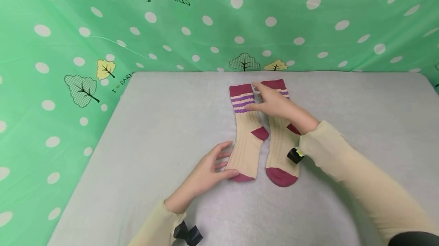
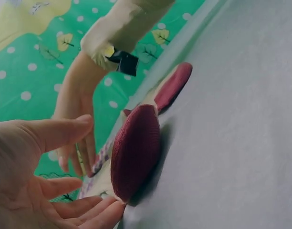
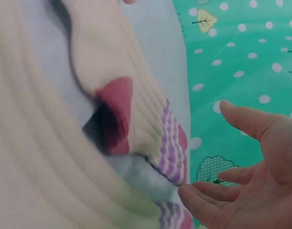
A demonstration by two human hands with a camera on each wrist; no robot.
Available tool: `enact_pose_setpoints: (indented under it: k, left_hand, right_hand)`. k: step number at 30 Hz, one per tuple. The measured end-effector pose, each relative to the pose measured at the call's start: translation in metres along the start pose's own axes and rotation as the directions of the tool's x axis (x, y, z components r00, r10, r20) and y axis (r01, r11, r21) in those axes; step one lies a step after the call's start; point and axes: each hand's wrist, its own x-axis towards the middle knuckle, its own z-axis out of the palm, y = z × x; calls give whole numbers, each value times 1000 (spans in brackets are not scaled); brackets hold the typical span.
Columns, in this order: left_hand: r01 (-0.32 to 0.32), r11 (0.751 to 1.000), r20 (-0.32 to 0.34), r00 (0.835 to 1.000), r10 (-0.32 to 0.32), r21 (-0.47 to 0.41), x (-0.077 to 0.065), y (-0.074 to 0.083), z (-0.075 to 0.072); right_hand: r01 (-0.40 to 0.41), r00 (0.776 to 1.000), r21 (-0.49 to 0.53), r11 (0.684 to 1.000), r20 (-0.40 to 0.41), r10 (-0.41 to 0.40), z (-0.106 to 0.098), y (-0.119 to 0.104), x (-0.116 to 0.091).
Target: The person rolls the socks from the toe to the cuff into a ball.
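Two cream socks with maroon cuffs, heels and toes and purple stripes lie side by side, the left sock and the right sock. At the left sock's toe, my left hand has its thumb and fingers spread around the edge; in the left wrist view the fingertips reach the maroon toe. My right hand extends across the upper right sock, covering part of its stripes. Its thumb and fingers are spread by the left sock's cuff. The right wrist view shows the striped band near those fingertips.
The socks lie on a grey-covered table. Behind and to the left hangs a green polka-dot curtain with printed trees. Small black devices are on both wrists, one above the right sock.
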Motion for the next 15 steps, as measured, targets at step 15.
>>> enact_pose_setpoints:
  k: [15]
  left_hand:
    - [17, 998, -16, 1000, -18, -63, 3, -10, -2]
  right_hand:
    - [-193, 978, 182, 964, -43, 203, 13, 6, 33]
